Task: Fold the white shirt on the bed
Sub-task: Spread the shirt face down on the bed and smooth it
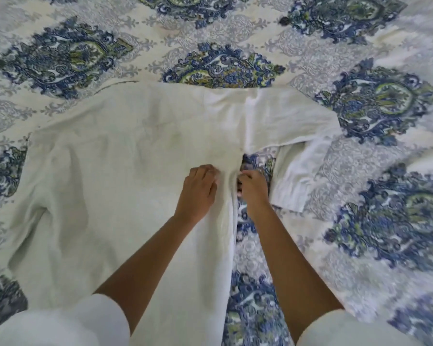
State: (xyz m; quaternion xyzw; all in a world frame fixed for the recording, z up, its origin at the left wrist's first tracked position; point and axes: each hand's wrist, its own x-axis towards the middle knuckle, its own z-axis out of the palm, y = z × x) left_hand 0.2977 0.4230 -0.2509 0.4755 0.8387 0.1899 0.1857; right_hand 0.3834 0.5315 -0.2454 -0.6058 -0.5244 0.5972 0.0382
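The white shirt (125,171) lies spread across the bed, its body running from the middle toward me. One sleeve (295,171) bends off to the right and doubles back toward me. My left hand (198,191) rests on the shirt's body near its right side edge, fingers curled into the cloth. My right hand (251,188) is just beside it, fingers curled round that edge of the shirt where body and sleeve meet. The fingertips of both hands are partly hidden in the fabric.
The bed is covered by a cream bedspread (360,171) with blue and green paisley medallions, which shows on all sides of the shirt. My white sleeves fill the bottom corners of the view.
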